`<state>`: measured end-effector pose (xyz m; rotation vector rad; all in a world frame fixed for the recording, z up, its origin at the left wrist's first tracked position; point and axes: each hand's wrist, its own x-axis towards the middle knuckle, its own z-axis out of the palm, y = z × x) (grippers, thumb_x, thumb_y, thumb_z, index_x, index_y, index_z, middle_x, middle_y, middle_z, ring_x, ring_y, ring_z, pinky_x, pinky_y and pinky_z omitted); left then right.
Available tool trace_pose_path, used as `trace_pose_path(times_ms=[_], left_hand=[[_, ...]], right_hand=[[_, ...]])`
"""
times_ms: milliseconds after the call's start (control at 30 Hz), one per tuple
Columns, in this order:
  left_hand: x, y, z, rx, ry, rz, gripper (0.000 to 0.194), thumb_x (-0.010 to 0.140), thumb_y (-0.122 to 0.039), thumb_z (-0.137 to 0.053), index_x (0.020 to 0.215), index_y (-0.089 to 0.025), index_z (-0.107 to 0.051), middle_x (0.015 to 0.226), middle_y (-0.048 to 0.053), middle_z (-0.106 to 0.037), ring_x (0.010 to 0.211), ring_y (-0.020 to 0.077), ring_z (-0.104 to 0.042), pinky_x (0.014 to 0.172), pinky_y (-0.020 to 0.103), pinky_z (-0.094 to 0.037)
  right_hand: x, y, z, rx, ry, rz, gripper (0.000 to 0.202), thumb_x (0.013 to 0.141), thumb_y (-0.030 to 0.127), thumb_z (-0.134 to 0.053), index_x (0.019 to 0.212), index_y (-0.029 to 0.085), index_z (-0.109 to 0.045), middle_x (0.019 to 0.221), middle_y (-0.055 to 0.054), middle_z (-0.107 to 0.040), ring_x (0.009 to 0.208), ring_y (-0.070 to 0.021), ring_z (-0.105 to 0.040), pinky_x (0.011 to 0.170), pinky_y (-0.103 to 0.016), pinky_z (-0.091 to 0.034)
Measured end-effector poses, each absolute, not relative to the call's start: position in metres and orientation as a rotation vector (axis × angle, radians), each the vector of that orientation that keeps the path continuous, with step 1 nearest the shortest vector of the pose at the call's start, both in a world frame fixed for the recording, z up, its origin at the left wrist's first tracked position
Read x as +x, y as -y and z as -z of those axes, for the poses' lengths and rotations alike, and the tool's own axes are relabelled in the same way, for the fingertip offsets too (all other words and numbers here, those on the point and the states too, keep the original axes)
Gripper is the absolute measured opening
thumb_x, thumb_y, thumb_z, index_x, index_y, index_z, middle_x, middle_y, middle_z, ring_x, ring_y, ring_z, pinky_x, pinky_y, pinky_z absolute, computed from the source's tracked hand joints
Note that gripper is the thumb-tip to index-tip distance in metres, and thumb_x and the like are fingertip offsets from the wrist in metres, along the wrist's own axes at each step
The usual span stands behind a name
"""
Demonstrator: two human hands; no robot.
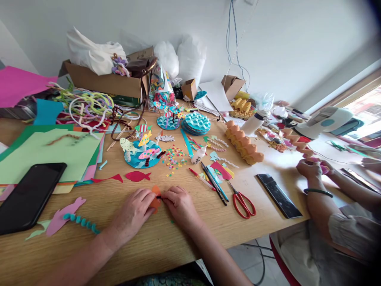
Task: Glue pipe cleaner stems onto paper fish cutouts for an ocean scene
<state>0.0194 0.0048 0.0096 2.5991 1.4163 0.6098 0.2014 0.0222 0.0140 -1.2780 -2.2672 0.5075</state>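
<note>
My left hand rests on the table with its fingers closed on an orange paper cutout, partly hidden under the fingertips. My right hand pinches a small dark piece against the cutout's right side; its kind is too small to make out. Just beyond my hands lies a red paper fish. To the left, a pink paper fish has a coiled teal pipe cleaner on it. Behind stands a blue wavy disc bearing several decorated paper fish.
Red-handled scissors, pens, a white glue bottle and paper confetti lie ahead and right. Phones flank the workspace. At the right, another person's hands hold something pink. Egg cartons stand near the middle.
</note>
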Motion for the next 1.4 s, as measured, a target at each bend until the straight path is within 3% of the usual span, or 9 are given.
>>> trace_pose_path(times_ms=[133,300,467,1067,1233,1400], left_hand=[[0.016,-0.008,-0.014,2.478,-1.394,-0.673,0.024,0.076,-0.012,-0.052,0.099,-0.017,-0.058,0.095,0.008,-0.067,0.089,0.0236,-0.061,0.081,0.038,-0.051],[0.0,-0.02,-0.028,2.13,-1.38,-0.726,0.022,0.082,-0.016,-0.04,0.093,-0.02,-0.058,0.089,0.003,-0.069,0.081,0.0165,-0.066,0.073,0.026,-0.053],[-0.007,-0.027,-0.031,2.195,-1.374,-0.772,0.028,0.081,-0.016,-0.036,0.088,-0.021,-0.062,0.092,0.004,-0.07,0.089,0.0181,-0.064,0.082,0.03,-0.05],[-0.001,-0.023,-0.028,2.397,-1.231,-0.786,0.037,0.079,-0.006,-0.032,0.089,-0.017,-0.065,0.088,0.006,-0.07,0.084,0.0176,-0.065,0.078,0.029,-0.053],[-0.003,-0.023,-0.027,2.359,-1.276,-0.803,0.034,0.081,-0.01,-0.033,0.088,-0.02,-0.064,0.088,0.005,-0.069,0.085,0.0166,-0.065,0.077,0.027,-0.052],[-0.009,-0.025,-0.027,2.288,-1.409,-0.8,0.029,0.083,-0.018,-0.035,0.087,-0.02,-0.064,0.089,0.006,-0.07,0.086,0.0194,-0.065,0.081,0.032,-0.051]], right_hand=[[0.2,-0.023,-0.015,-1.298,2.285,-0.48,0.01,0.083,0.018,-0.059,0.082,0.02,-0.069,0.077,-0.002,-0.064,0.075,-0.014,-0.056,0.07,-0.023,-0.04],[0.2,-0.023,-0.017,-1.31,2.302,-0.455,0.011,0.084,0.02,-0.058,0.084,0.022,-0.069,0.077,-0.002,-0.063,0.075,-0.014,-0.056,0.068,-0.023,-0.039],[0.2,-0.023,-0.017,-1.325,2.311,-0.449,0.011,0.084,0.019,-0.058,0.086,0.022,-0.069,0.079,-0.002,-0.064,0.075,-0.0139,-0.056,0.069,-0.023,-0.039],[0.2,-0.022,-0.017,-1.315,2.319,-0.421,0.015,0.087,0.024,-0.054,0.083,0.022,-0.069,0.079,-0.003,-0.064,0.075,-0.0133,-0.056,0.069,-0.023,-0.038],[0.2,-0.022,-0.015,-1.312,2.331,-0.401,0.015,0.087,0.023,-0.055,0.084,0.021,-0.069,0.078,-0.003,-0.063,0.075,-0.0134,-0.056,0.068,-0.023,-0.038],[0.2,-0.021,-0.016,-1.308,2.362,-0.334,0.016,0.088,0.023,-0.053,0.087,0.024,-0.069,0.078,-0.002,-0.063,0.074,-0.0135,-0.054,0.067,-0.024,-0.036]])
